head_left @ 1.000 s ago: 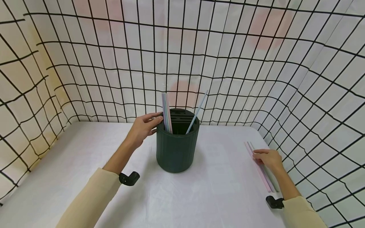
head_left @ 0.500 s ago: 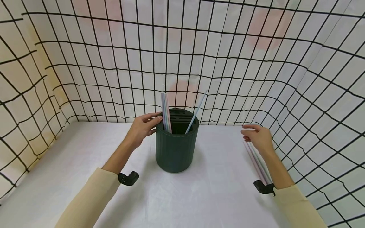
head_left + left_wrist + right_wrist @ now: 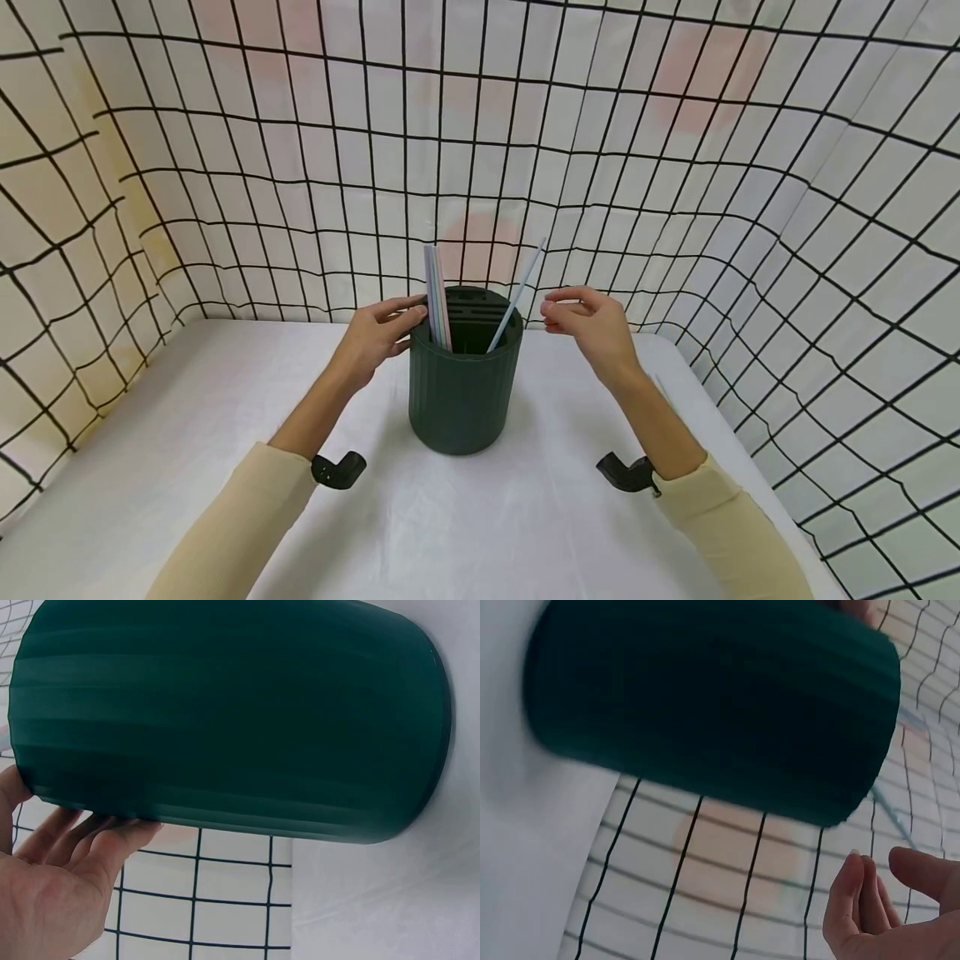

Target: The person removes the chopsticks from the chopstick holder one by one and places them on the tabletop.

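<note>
A dark green ribbed utensil holder (image 3: 461, 408) stands upright mid-table, with slots in the rear of its top. Several pastel straws (image 3: 435, 292) lean together at its left inside, and a single light blue straw (image 3: 521, 287) tilts out at the right. My left hand (image 3: 372, 342) rests against the holder's left side near the rim; in the left wrist view, extended fingers (image 3: 112, 844) touch the ribbed wall. To the right of the blue straw, my right hand (image 3: 592, 329) hovers with nothing held. Its thumb and fingertips are apart in the right wrist view.
On the white tabletop (image 3: 480, 533), the tip of a pale straw (image 3: 663, 392) shows at the right, mostly hidden by my right forearm. Black wire grid panels (image 3: 360, 150) enclose the back and both sides. Black cameras (image 3: 339, 471) sit on both wrists.
My right hand has lifted from the straws lying at the right and moved left to beside the holder, bringing none along. My left hand and the holder have stayed put.
</note>
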A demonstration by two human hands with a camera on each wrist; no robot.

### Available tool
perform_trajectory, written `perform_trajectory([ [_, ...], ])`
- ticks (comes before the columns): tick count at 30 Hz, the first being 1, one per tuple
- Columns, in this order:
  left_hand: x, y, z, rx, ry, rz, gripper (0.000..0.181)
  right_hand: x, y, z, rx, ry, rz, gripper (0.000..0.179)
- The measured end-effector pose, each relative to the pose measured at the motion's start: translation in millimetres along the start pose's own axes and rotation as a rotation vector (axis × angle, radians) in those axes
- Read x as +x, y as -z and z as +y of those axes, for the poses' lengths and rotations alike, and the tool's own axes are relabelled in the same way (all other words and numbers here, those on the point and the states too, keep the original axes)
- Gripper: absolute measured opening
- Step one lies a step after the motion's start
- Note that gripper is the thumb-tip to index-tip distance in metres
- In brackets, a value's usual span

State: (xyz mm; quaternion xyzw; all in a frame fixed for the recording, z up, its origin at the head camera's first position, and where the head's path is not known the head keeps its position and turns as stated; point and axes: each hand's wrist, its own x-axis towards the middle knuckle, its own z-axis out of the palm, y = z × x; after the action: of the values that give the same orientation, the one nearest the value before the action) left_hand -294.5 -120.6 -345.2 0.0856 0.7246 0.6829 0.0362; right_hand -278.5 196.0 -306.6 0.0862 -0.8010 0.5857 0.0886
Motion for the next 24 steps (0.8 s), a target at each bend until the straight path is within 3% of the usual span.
perform_trajectory([
  [7, -0.2, 0.3, -1.4, 0.002, -0.004, -0.002, 0.048, 0.2, -25.0, -11.5, 0.052, -0.003, -0.028, 0.035],
  [24, 0.3, 0.0, -1.6, 0.003, -0.015, -0.004, 0.048, -0.8, -46.6, 0.0, 0.062, 0.069, 0.025, 0.029],
])
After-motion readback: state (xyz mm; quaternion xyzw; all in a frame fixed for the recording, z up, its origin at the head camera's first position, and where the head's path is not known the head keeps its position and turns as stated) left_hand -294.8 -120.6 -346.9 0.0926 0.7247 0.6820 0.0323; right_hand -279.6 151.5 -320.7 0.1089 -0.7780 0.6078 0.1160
